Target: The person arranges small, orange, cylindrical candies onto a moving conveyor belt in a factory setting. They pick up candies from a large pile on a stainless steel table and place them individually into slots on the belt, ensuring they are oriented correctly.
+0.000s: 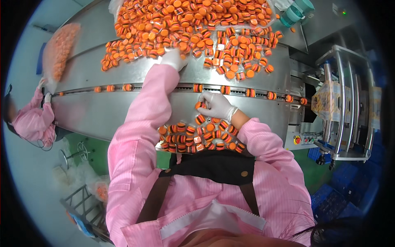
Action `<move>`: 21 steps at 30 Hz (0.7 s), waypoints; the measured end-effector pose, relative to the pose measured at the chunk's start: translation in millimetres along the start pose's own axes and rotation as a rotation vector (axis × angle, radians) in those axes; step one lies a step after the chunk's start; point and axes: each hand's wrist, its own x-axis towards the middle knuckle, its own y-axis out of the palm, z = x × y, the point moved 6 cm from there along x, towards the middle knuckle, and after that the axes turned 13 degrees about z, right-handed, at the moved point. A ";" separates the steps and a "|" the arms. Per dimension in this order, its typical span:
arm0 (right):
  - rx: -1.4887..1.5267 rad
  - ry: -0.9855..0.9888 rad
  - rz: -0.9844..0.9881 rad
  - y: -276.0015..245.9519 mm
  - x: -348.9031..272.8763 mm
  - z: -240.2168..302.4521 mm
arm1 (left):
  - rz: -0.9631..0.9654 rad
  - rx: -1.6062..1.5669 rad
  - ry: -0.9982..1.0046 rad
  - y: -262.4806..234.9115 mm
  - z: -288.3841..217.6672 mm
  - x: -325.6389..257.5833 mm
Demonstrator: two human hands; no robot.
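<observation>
In a white glove, my left hand reaches across the steel table to the near edge of a big heap of small orange burger-shaped candies in clear wrappers. Its fingertips are hidden and blurred, so what they hold does not show. My right hand, also gloved, is bent just on my side of the conveyor slot, its fingers pinched on one wrapped burger-shaped candy. Below it, a smaller group of the candies lies along the table's front edge. Spaced-out single candies stand in the conveyor slot.
At right the slot leads to a machine with metal rollers and printed film. A control panel sits below it. A teal cup stands far right. At left, a co-worker in pink is beside a full plastic bag.
</observation>
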 end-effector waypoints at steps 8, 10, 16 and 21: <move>-0.003 0.008 -0.004 1.6 0.1 -3.9 | 0.363 -0.870 0.237 87.8 14.8 -58.2; -0.013 0.026 0.026 1.6 0.9 -3.1 | 0.274 -0.562 0.192 96.8 14.8 -58.3; 0.011 0.015 -0.024 0.8 -1.2 -3.3 | -0.219 -0.143 0.136 38.4 -12.0 -77.3; -0.014 0.022 0.000 0.0 -0.1 -2.0 | -0.309 -0.056 0.288 43.0 -9.6 -42.0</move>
